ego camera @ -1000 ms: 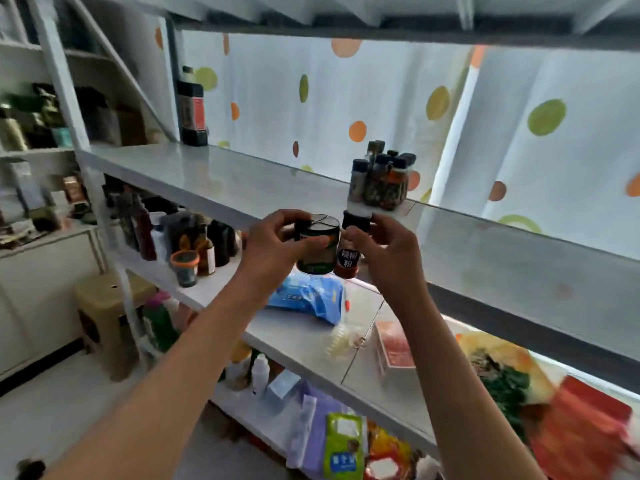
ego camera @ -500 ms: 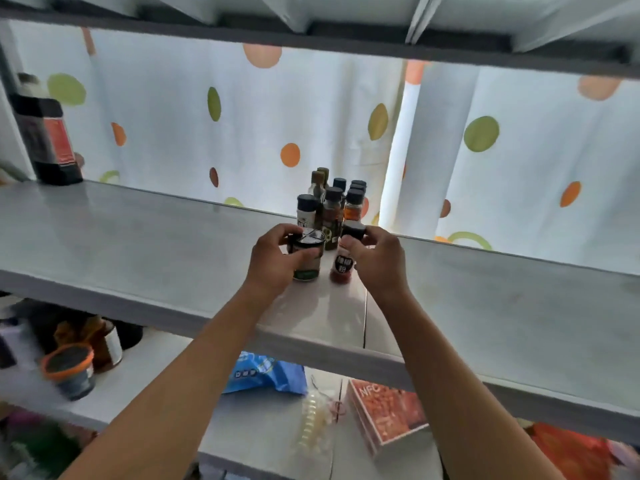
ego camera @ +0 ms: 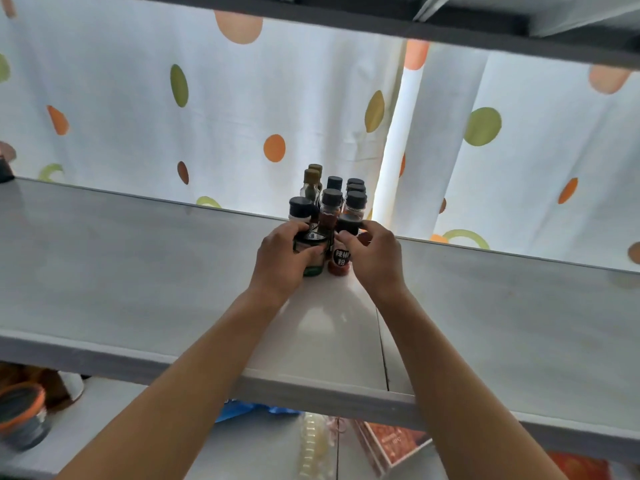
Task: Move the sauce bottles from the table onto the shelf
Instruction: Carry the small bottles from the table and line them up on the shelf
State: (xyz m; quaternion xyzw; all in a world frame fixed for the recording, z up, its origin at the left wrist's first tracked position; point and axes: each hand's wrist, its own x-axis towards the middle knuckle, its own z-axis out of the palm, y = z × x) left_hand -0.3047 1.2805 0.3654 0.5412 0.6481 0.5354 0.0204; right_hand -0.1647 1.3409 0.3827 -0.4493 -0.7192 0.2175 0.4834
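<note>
Both hands are up on the shelf (ego camera: 138, 271), side by side. Left hand (ego camera: 282, 261): fingers and thumb curled round a dark jar with a green lower label (ego camera: 313, 252), held by its body. Right hand (ego camera: 372, 258): thumb and fingertips pinching the black cap of a small bottle of red powder (ego camera: 341, 259). The two containers sit just beside each other between the hands; their bases look down on or very near the shelf surface, cannot tell which. Directly beyond the fingertips, touching or nearly so, stands the cluster of bottles already shelved (ego camera: 332, 199), and behind that a dotted curtain (ego camera: 242, 116). Below the forearms, on a lower level: blue packet (ego camera: 252, 408), red-orange box (ego camera: 394, 445), orange-rimmed cup (ego camera: 20, 410) far out past the left elbow. Risk, as judged: spacing is tight, so pushing either container further forward could knock the narrow front-row bottles over, and they could topple each other in turn. The cap-only pinch on the right gives little control of tilt on release. Count: two hands, two containers in hand; shelved cluster about eight caps visible, six black, two olive, with some possibly hidden.
</note>
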